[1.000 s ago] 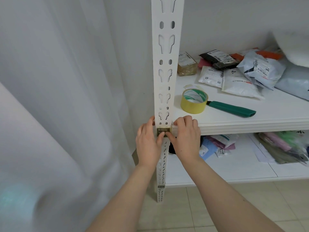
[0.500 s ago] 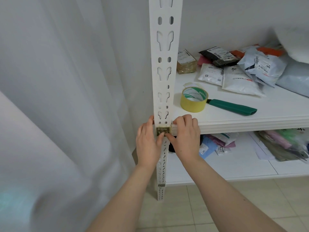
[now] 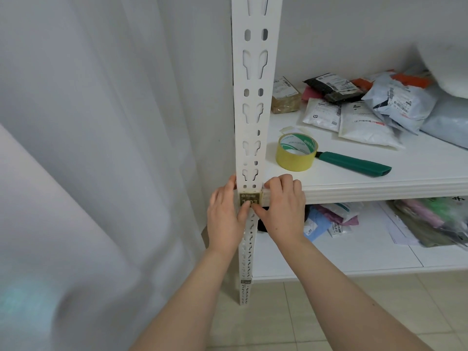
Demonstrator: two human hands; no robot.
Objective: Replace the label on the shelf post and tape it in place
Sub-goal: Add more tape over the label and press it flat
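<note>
A small dark label (image 3: 249,198) with pale digits sits on the front of the white slotted shelf post (image 3: 253,97), level with the middle shelf edge (image 3: 379,190). A glossy strip of tape seems to cover it and run right onto the shelf edge. My left hand (image 3: 224,219) wraps the post's left side, thumb on the label's lower part. My right hand (image 3: 283,211) curls over the post's right side and the shelf edge, its thumb meeting the left thumb under the label.
A yellow tape roll (image 3: 296,152) and a green-handled cutter (image 3: 354,163) lie on the middle shelf behind my right hand. Mail parcels (image 3: 354,117) are piled further back. More packets (image 3: 430,224) lie on the lower shelf. A white curtain (image 3: 88,148) hangs at the left.
Both hands stay on the post at the label. The thumbs have slid slightly down across the label; the view has shifted a little.
</note>
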